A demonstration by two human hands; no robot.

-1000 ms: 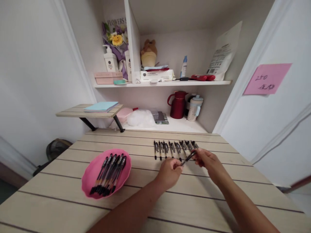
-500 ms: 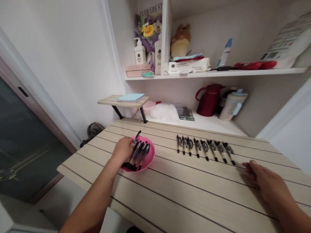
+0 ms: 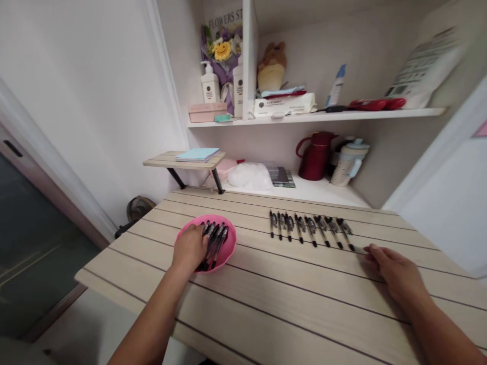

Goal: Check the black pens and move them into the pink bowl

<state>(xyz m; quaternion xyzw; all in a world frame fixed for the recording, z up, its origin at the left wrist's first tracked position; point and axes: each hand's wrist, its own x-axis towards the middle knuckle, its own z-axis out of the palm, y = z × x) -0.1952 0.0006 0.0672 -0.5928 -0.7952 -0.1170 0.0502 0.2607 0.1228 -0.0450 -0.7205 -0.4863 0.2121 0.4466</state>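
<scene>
A pink bowl (image 3: 227,253) with a wavy rim holds several black-capped pens (image 3: 216,242), lying side by side. My left hand (image 3: 189,248) reaches over the bowl's left side. Its fingers are curled in among the pens and closed on one, with the fingertips partly hidden. To the right, a row of several similar pens (image 3: 312,234) lies on the wooden desk (image 3: 274,294), spaced apart and slightly fanned. My right hand (image 3: 397,271) is just beyond the row's right end, fingers loosely extended, with no pen visible in it.
A small raised stand (image 3: 163,159) bearing a blue notepad (image 3: 198,154) is at the desk's back left. Behind the desk are a white fluffy bundle (image 3: 250,176), a red jug (image 3: 315,157) and a tumbler (image 3: 348,163). A loaded shelf (image 3: 342,115) runs above.
My left hand has lowered into the bowl, and the pen that stuck up from its fingers no longer does. My right hand stays by the row's right end. The view has shifted slightly.
</scene>
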